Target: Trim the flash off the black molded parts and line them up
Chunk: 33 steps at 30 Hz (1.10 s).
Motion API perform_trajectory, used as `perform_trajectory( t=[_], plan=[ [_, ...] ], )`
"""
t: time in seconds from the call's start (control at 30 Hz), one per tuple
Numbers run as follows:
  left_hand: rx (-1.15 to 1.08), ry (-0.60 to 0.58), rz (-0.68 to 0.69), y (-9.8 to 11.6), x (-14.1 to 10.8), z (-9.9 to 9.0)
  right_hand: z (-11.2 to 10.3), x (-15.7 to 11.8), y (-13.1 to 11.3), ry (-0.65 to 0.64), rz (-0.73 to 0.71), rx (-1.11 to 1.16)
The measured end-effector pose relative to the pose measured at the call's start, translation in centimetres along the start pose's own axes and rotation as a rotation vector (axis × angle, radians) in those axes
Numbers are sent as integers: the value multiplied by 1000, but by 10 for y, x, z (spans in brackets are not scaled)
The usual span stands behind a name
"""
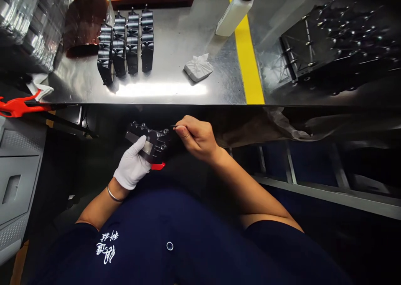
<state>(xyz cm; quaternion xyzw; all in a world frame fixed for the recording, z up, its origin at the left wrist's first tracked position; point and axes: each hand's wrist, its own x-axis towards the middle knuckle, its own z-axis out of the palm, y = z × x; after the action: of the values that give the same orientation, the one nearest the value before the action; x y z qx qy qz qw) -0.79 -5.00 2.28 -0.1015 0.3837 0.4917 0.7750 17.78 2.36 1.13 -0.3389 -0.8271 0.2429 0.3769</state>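
My left hand (133,162), in a white glove, is wrapped round a black metal part (153,141) with raised bosses and a flat plate along one side. Its thumb lies on top of the part. A red piece (158,166) sticks out beneath the part, beside the gloved fingers. My bare right hand (199,138) is closed in a pinch on a thin dark tool (173,126), whose tip points left towards the part's right end. Whether the tip touches the part cannot be made out.
On the metal table (169,47) stand several black parts (133,43), a folded white cloth (198,67) and a white bottle (234,13). More black parts (344,47) lie right of the yellow stripe (249,59). A red-handled tool (19,106) sits at the left edge.
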Motion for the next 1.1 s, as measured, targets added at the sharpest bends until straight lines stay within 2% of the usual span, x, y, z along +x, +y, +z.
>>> perform_trajectory(
  t=[0.17, 0.33, 0.43, 0.53, 0.6, 0.67, 0.73, 0.77, 0.8, 0.87, 0.93, 1.0, 1.1],
  plan=[
    [22, -3, 12, 6, -5, 5, -14, 13, 7, -140, -105, -116],
    [113, 2, 49, 4, -3, -3, -21, 23, 10, -300, -133, -105],
    [119, -15, 34, 3, -3, -8, -24, 24, 11, -388, -125, 43],
    [145, -33, 25, 0, -3, -10, -26, 23, 14, -466, -44, 245],
    [156, -41, -14, -2, -1, -10, -28, 21, 18, -595, 49, 430],
    [150, -39, -30, -2, 0, -10, -29, 18, 22, -776, 145, 620],
    [113, 0, 50, 3, 2, -8, -28, 14, 25, -856, 220, 715],
    [84, 32, 111, 7, 3, -8, -27, 11, 26, -815, 261, 707],
    [57, 63, 172, 11, 3, -7, -24, 9, 25, -718, 311, 672],
    [33, 87, 244, 18, 3, -7, -14, 5, 21, -438, 422, 589],
    [30, 56, 256, 21, 2, -8, -1, 3, 14, -184, 495, 558],
    [18, 22, 261, 21, 1, -8, 14, 1, 6, -30, 508, 588],
    [-3, 31, 297, 16, 0, -5, 30, -2, -6, 96, 502, 661]
  ],
)
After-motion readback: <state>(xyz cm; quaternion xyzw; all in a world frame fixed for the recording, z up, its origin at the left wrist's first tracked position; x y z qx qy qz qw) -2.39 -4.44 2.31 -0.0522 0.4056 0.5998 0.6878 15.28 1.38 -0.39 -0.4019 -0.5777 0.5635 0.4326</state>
